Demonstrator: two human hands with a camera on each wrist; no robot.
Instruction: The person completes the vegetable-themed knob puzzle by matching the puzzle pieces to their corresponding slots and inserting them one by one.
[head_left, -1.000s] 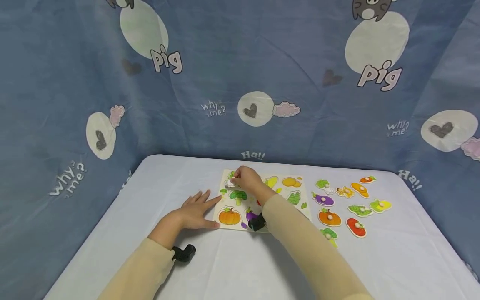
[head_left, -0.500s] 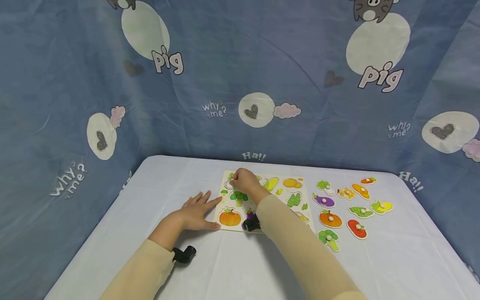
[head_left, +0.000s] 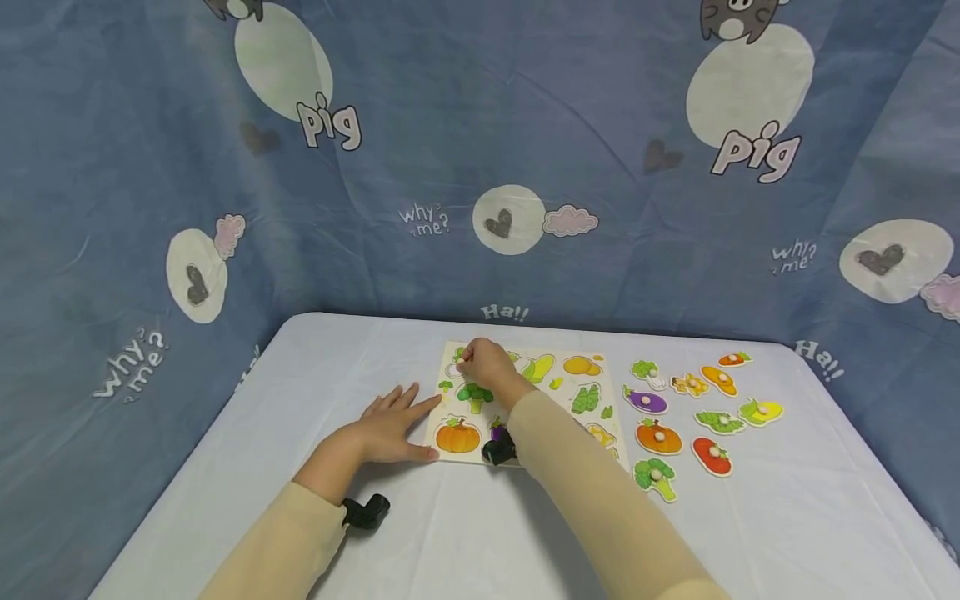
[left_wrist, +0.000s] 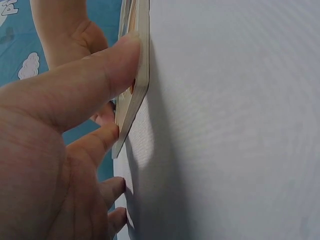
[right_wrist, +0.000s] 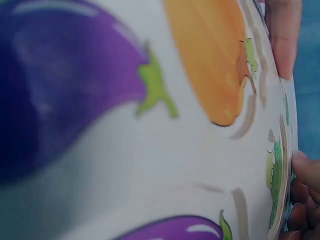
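Note:
A flat wooden vegetable puzzle board (head_left: 525,400) lies near the table's far side, with pictured recesses such as a pumpkin, broccoli and corn. My right hand (head_left: 491,367) is over its top left corner, thumb and fingers pinching at a white, green-topped vegetable puzzle piece (head_left: 454,367). Most of that piece is hidden under the fingers. In the right wrist view the right fingertips (right_wrist: 305,187) sit low at the board's surface. My left hand (head_left: 390,425) lies spread at the board's left side. Its thumb (left_wrist: 122,60) rests on the board's edge in the left wrist view.
Right of the board lie several knobbed pieces: an eggplant (head_left: 646,401), a pumpkin (head_left: 658,437), broccoli (head_left: 656,477), a tomato (head_left: 712,457), corn (head_left: 761,412) and a carrot (head_left: 735,359). A white cloth (head_left: 360,350) covers the table; a blue patterned curtain (head_left: 420,150) hangs behind.
My right hand has shifted slightly left and its forearm has swung left, uncovering the broccoli piece and more of the board's lower right. The left hand stays in place.

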